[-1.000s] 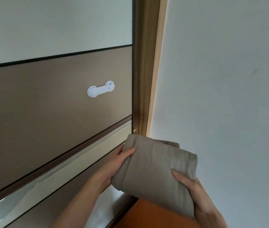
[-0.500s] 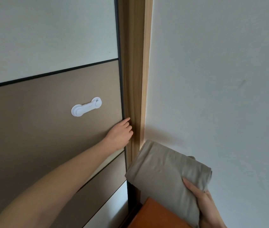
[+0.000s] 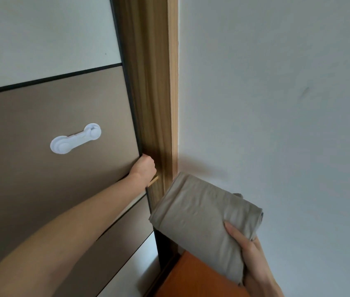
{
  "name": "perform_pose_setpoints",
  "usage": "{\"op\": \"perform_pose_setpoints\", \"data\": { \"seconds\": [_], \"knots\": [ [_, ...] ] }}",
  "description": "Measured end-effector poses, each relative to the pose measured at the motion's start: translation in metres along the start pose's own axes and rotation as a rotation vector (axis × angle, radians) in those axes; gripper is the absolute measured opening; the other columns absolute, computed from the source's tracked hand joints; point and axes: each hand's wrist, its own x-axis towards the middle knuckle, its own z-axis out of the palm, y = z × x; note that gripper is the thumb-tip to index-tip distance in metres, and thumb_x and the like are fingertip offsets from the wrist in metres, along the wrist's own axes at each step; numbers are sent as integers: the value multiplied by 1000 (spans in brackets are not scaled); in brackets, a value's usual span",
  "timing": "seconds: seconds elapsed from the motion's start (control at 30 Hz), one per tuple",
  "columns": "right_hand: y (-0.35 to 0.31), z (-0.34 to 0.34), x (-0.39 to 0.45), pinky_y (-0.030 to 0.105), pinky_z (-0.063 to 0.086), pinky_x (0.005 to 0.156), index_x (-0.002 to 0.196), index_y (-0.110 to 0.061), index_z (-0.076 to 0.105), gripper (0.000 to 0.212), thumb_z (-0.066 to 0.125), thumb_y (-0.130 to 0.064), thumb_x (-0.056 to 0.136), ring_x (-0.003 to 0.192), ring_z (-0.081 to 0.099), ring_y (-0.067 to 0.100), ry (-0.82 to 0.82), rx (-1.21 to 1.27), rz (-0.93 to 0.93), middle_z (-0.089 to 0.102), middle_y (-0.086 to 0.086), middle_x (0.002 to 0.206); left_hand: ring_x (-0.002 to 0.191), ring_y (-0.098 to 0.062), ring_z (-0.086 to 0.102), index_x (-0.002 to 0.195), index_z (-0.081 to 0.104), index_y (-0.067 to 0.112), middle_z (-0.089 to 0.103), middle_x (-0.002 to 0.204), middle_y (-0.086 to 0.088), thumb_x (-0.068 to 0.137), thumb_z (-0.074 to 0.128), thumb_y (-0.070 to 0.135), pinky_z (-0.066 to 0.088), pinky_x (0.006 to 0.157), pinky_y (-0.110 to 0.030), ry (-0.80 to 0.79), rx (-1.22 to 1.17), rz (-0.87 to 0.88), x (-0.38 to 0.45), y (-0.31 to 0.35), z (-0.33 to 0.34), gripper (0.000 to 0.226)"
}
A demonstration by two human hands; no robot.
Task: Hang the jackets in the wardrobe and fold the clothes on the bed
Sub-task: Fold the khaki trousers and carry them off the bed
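Note:
A folded beige cloth point(image 3: 199, 219) sits low in the right of the head view, held from below by my right hand point(image 3: 253, 262), thumb on top of the fabric. My left hand point(image 3: 143, 167) reaches up to the wardrobe's sliding door point(image 3: 47, 189), a brown and pale panel, and its fingers curl around the door's dark right edge beside the wooden frame point(image 3: 152, 93). The inside of the wardrobe is hidden behind the door.
A white plastic child-safety latch point(image 3: 74, 139) is stuck on the brown door panel left of my left hand. A plain white wall point(image 3: 276, 103) fills the right side. An orange surface point(image 3: 195, 279) lies below the cloth.
My left hand let go of the cloth, rose to the door edge and now curls around it. My right hand alone keeps the cloth. The view shifted left and down along the door.

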Motion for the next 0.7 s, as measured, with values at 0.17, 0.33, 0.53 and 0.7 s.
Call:
{"op": "perform_pose_setpoints", "data": {
  "seconds": [0.17, 0.33, 0.53, 0.7],
  "knots": [
    [7, 7, -6, 50, 57, 94, 131, -21, 64, 43, 75, -14, 89, 99, 77, 32, 18, 13, 4, 79, 11, 112, 117, -24, 65, 131, 65, 17, 69, 127, -3, 105, 53, 48, 42, 81, -34, 20, -30, 39, -28, -2, 10, 43],
    [15, 18, -22, 46, 55, 92, 125, -22, 67, 37, 74, -13, 90, 95, 78, 29, 12, 31, -1, 79, 9, 110, 120, -24, 64, 131, 66, 14, 68, 129, -4, 108, 52, 37, 43, 90, -34, 35, -61, 44, -61, 3, 26, 35],
    [24, 30, -49, 49, 55, 94, 130, -17, 65, 43, 75, -14, 89, 98, 78, 31, 9, 28, -21, 79, 11, 112, 118, -23, 64, 128, 67, 14, 69, 125, -4, 108, 51, 35, 44, 92, -35, 47, -63, 32, -85, 5, 40, 33],
    [30, 35, -70, 57, 54, 102, 133, -20, 64, 47, 76, -15, 88, 104, 76, 32, -6, 13, -45, 78, 9, 117, 117, -23, 64, 127, 67, 14, 69, 125, -4, 108, 51, 33, 44, 88, -36, 51, -39, 42, -109, 6, 52, 31]
  ]
}}
